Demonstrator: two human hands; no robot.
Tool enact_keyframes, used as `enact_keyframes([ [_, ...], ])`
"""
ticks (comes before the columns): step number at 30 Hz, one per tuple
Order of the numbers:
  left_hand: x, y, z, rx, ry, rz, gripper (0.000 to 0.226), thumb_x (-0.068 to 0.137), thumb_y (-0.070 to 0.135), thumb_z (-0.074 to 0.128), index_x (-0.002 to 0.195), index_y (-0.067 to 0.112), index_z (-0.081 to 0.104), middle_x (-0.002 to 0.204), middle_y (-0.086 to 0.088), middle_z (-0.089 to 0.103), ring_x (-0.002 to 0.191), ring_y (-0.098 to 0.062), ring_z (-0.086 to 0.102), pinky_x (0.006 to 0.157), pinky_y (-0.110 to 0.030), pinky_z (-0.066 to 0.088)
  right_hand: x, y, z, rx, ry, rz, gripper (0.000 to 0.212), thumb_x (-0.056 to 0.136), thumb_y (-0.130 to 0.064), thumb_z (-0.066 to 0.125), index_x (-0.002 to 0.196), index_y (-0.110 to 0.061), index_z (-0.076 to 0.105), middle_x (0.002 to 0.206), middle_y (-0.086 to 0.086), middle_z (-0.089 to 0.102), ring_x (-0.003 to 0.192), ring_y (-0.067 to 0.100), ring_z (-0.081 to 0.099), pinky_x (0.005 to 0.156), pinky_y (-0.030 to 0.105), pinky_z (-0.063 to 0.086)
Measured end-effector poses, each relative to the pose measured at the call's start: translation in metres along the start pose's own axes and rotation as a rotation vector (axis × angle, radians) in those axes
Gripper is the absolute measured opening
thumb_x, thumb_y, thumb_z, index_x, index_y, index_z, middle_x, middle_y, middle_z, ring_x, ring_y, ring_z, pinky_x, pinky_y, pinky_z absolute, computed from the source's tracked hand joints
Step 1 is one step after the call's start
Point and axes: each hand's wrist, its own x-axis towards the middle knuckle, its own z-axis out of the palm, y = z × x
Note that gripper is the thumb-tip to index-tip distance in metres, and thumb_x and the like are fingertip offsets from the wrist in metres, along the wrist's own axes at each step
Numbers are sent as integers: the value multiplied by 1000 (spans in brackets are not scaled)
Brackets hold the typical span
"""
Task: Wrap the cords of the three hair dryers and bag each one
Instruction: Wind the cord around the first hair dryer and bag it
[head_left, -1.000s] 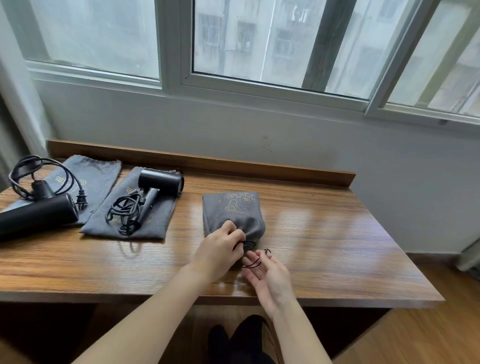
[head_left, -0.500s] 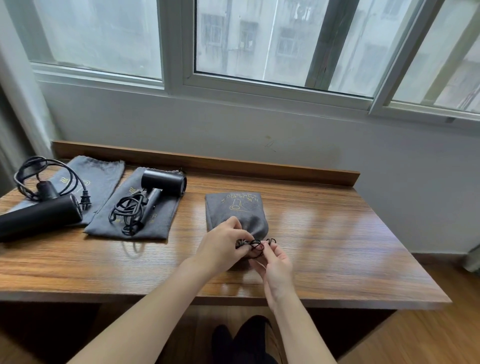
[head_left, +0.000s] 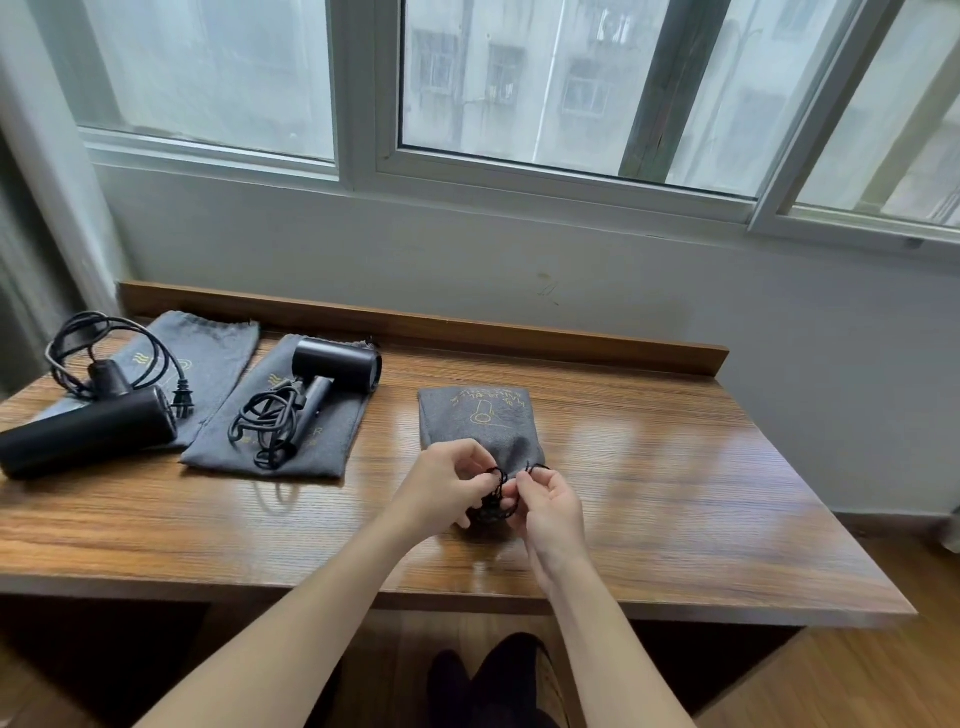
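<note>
Wooden table (head_left: 649, 493) under three grey bags (head_left: 480, 421), two dryers (head_left: 332, 366).

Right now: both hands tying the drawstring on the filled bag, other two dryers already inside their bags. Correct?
Not quite. The head view shows both dryers lying on top of flat bags, not inside. The left hand and right hand do work the drawstring of the filled bag.

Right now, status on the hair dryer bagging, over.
Left hand and right hand pinch drawstring of filled grey bag. Two hair dryers unbagged. Nothing in the way.
</note>
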Motion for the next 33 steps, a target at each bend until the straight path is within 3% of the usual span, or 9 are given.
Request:
enact_keyframes([
  [7,9,7,-10,104,18,108,24,79,4,69,72,28,68,65,12,66,57,-5,57,55,-22,45,6,-12,6,-344,-88,-94,18,90,-7,64,75,-15,69,56,-6,58,54,6,49,54,21,38],
  [13,14,15,-12,106,-13,119,23,74,3,74,70,25,70,55,17,61,48,2,48,51,-13,38,3,-18,5,-398,-272,-46,37,91,0,58,62,-19,70,57,-4,57,55,7,45,51,18,35],
  [15,16,16,-12,121,-4,119,23,73,3,74,70,25,70,61,14,64,50,4,50,54,-14,40,1,-18,1,-328,-337,8,33,86,5,58,66,-17,74,62,-2,62,59,9,48,55,20,36],
  [17,18,16,-13,136,10,111,22,73,4,73,69,25,70,67,10,66,54,3,53,57,-17,43,-3,-19,-1,-310,-402,10,18,80,-4,67,75,-17,77,68,-2,66,64,8,53,57,20,37],
  [19,19,14,-12,135,-8,81,19,74,6,73,71,25,70,69,8,68,58,0,58,59,-21,47,-7,-18,-2,-364,-394,-43,10,83,-13,74,76,-19,77,69,-6,67,65,5,55,58,18,38],
  [22,17,13,-13,184,-117,-52,4,84,24,70,80,25,69,74,6,70,59,-8,61,49,-24,46,-4,-15,-3,-356,-306,-81,30,92,-15,67,63,-19,70,59,-7,57,57,6,47,55,19,34],
  [25,14,10,-20,247,-231,-123,14,89,37,65,91,24,69,78,6,66,62,-12,60,47,-26,47,-5,-13,-4,-320,-281,-57,34,96,-15,63,63,-19,67,59,-3,55,55,7,45,53,19,34],
  [30,13,14,-35,369,-267,-80,5,92,25,65,88,23,68,77,3,66,57,-7,56,47,-20,46,-4,-9,-1,-216,-240,8,27,97,-11,59,71,-12,64,59,-1,58,54,8,43,54,21,33],
  [33,14,18,-43,368,-272,-102,12,94,23,61,88,20,70,73,1,62,59,-15,55,49,-25,49,-3,-11,-1,-191,-225,41,22,96,-12,61,75,-9,65,61,0,62,52,7,44,52,19,33],
])
